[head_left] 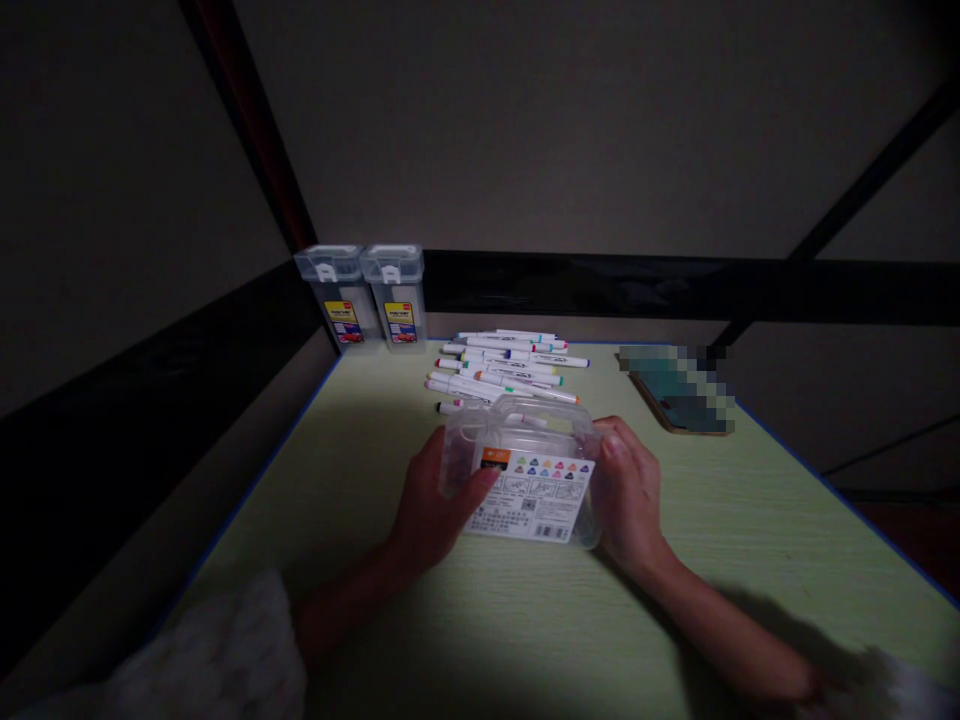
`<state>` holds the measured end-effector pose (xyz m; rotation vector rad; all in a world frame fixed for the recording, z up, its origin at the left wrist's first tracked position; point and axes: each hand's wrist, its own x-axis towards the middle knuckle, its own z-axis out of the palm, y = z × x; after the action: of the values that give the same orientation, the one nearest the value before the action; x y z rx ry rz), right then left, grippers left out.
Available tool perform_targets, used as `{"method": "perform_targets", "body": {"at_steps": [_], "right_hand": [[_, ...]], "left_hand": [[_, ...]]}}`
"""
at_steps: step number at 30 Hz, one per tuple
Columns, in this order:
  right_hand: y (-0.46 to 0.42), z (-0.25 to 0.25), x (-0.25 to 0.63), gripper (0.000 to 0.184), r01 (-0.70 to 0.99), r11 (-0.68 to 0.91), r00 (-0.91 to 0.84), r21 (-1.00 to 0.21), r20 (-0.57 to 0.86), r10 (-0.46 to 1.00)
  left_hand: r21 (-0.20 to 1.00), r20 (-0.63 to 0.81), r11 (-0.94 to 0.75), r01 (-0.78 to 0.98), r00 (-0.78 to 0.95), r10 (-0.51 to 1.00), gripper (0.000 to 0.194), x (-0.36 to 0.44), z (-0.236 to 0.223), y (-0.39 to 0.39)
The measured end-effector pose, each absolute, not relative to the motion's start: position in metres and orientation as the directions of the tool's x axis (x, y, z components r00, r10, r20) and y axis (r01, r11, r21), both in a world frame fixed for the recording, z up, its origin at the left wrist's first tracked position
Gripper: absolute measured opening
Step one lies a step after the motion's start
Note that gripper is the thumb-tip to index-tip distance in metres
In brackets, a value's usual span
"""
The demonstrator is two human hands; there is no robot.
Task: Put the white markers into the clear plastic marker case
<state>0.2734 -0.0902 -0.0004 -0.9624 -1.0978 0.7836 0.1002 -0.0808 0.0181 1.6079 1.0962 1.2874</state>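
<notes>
Between my hands is a clear plastic marker case with a carry handle on top and a printed label facing me. My left hand grips its left side, the thumb lying over the label's orange and black corner. On the right side my right hand is closed around the case's edge, thumb near the top. Just beyond the case lies a loose pile of white markers with caps of various colours. The case hides the nearest ones in part.
Two clear lidded boxes with yellow and blue labels stand at the table's back left corner. A phone-like flat object, partly pixelated, lies at the right. The pale green table has a blue edge, with a wall behind.
</notes>
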Motion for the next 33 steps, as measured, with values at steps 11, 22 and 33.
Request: {"method": "perform_targets", "body": {"at_steps": [11, 22, 33], "right_hand": [[-0.0912, 0.0008, 0.2733, 0.029, -0.02, 0.383, 0.283, -0.923, 0.362, 0.888], [-0.0925, 0.0065, 0.2698, 0.032, 0.044, 0.398, 0.388, -0.916, 0.382, 0.839], [-0.0881, 0.0087, 0.2699, 0.033, -0.068, 0.348, 0.342, -0.935, 0.306, 0.889]], "left_hand": [[0.94, 0.312, -0.323, 0.107, 0.109, 0.944, 0.023, 0.0999, 0.0169, -0.0816], [0.916, 0.345, -0.364, 0.169, 0.13, 0.93, 0.024, 0.0976, 0.0126, -0.0844], [0.917, 0.353, -0.363, 0.167, 0.086, 0.932, 0.024, 0.0965, 0.0118, -0.0823]]}}
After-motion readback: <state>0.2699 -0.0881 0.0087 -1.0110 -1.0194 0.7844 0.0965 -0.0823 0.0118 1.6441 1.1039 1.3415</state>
